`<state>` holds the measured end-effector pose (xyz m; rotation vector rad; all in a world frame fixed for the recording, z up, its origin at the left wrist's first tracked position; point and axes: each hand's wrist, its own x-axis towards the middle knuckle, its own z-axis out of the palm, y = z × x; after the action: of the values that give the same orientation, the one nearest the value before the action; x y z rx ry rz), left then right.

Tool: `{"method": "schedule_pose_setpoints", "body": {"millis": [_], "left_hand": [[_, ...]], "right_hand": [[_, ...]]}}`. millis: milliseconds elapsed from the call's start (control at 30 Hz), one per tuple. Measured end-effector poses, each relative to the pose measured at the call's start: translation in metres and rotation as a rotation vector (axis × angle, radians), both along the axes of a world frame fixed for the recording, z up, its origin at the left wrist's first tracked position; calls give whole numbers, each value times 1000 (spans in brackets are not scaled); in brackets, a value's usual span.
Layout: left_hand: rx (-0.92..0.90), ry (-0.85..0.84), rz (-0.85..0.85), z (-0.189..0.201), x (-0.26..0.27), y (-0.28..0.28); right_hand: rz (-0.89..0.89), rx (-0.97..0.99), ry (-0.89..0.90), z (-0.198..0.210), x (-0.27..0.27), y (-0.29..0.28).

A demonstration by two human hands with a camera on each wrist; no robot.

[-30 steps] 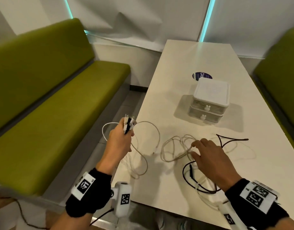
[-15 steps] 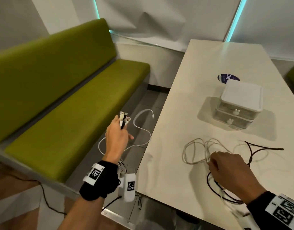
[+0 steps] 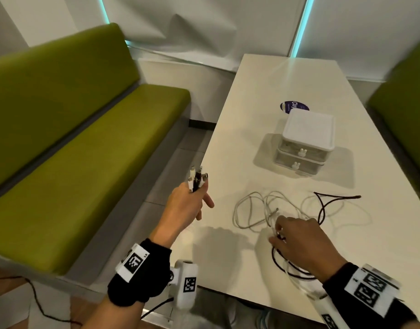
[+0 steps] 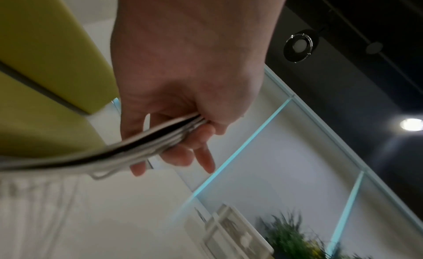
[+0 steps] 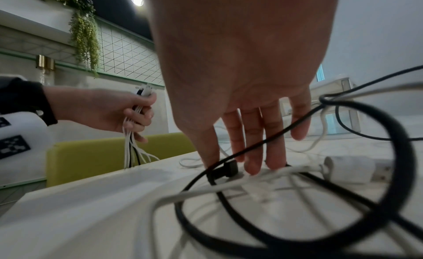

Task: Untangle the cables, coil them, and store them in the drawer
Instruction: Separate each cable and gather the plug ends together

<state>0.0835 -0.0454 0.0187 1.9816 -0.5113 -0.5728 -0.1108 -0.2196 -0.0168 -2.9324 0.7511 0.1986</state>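
A tangle of white cables (image 3: 251, 210) and a black cable (image 3: 323, 205) lies on the white table (image 3: 263, 91). My left hand (image 3: 194, 193) is off the table's left edge. It grips a bundle of white and black cable ends, whose plugs (image 3: 197, 179) stick up above the fist. The left wrist view shows the strands (image 4: 148, 141) running through my curled fingers. My right hand (image 3: 276, 231) rests on the near part of the tangle. Its straight fingertips (image 5: 251, 169) touch a white cable beside a black plug (image 5: 226, 169). A white two-drawer box (image 3: 306, 143) stands behind, both drawers closed.
Green benches flank the table on the left (image 3: 85, 150) and right (image 3: 406, 103). A round blue sticker (image 3: 294, 106) lies behind the drawer box. A white USB plug (image 5: 352, 169) sits close to my right hand. Bundle strands hang down below the table edge (image 5: 130, 154).
My left hand pulled the bundle out to the left off the table, then came back near the table edge. The white loop beside it is gone from view. My right hand shifted to the tangle's near side.
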Motion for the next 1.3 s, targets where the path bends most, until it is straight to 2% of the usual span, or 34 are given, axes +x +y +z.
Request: {"method": "schedule_pose_setpoints", "body": {"millis": [200,267,367,567,700,867,1000,1100,1233,1300], "left_hand": [[45,-4,-209,-4,-47,-36],[63,-27,-252,-6,-59,-44],[28,-21,-226,-9,-72,-56],[-34,-9,-167,-14,-84,-75],[-49,-57,-219,-9,-89,-83],[-131,-65,-259,-9,-85,-83],[-120,-92,-323,-8,-84,-82],[-140,-101,-283,-8,-84,-81],[-244,-64,-181,-6,-85,-78],[-283,-23,-166,-5,-87,-77]], "right_hand": [[-100,103,-45,-9,-4,-3],[-129,173,-171,-8,-6,-5],[-175,299,-428,2,-10,-8],[-209,468,-747,23,-7,-10],[-181,591,-923,38,-6,-8],[-108,652,-942,43,-10,-6],[-64,592,-888,36,-13,-2],[-96,573,-877,30,-15,0],[-95,711,-681,19,-11,3],[-60,710,-620,15,-9,6]]}}
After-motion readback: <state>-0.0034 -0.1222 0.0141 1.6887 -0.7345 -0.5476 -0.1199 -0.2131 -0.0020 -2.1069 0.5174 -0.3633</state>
